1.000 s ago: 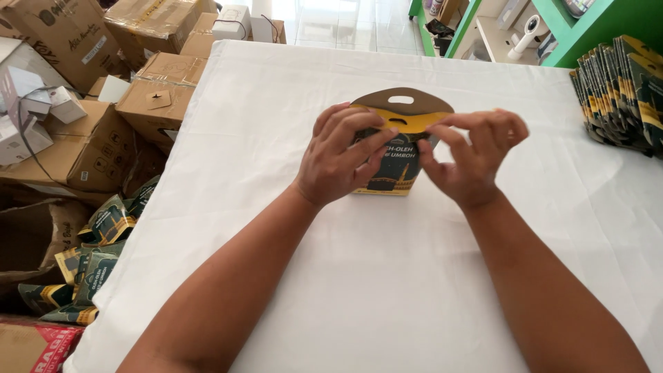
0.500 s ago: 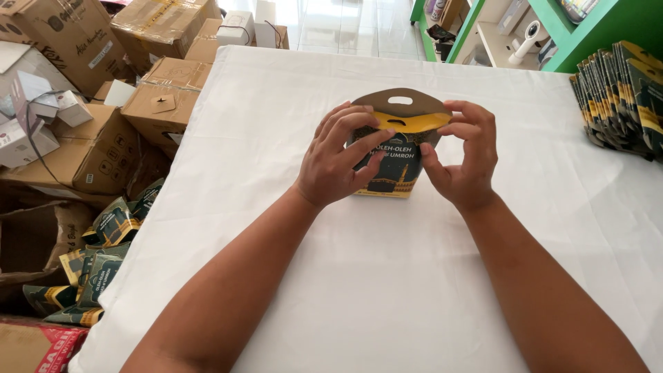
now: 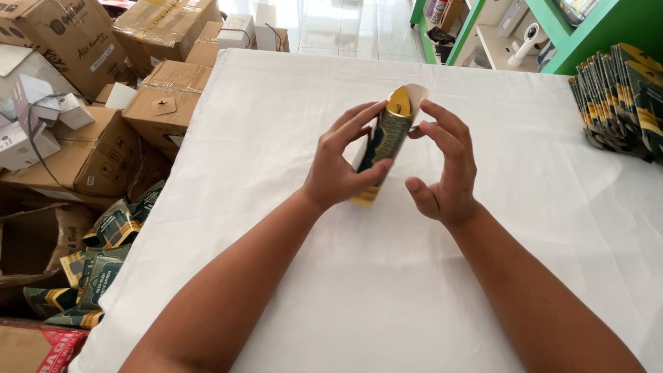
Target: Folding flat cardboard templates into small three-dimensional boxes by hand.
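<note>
Small printed carton (image 3: 384,141), dark green and gold with a rounded handle flap on top, is mid-bench on the white cloth (image 3: 387,290), seen edge-on with its narrow side toward me, tilted so the top leans to 1 o'clock. My left hand (image 3: 342,166) has the grip closed on the carton: thumb across the near face low down, fingers curling round the far side at about 10 o'clock of it. My right hand (image 3: 442,166) is at 3 o'clock of the carton, fingers spread, fingertips touching near the top flap, thumb free; that grip is open, holding nothing. Handling guess: thin card, hollow, very light, stiff along the folds but the panels would dent if squeezed; glossy print looks a bit slick. Best hold looks like the side creases or bottom edge, not the panel middles; the handle flap is thin and likely to bend. At 2 to 3 o'clock, bench edge, a stack of flat cartons (image 3: 621,97) of the same print stands on edge, well apart from my hands. Off the bench at 9 to 11 o'clock, brown cardboard boxes (image 3: 103,138); at 8 o'clock more flat printed cartons (image 3: 103,255) lie loose on the floor. Green shelving (image 3: 587,27) at 1 o'clock.
</note>
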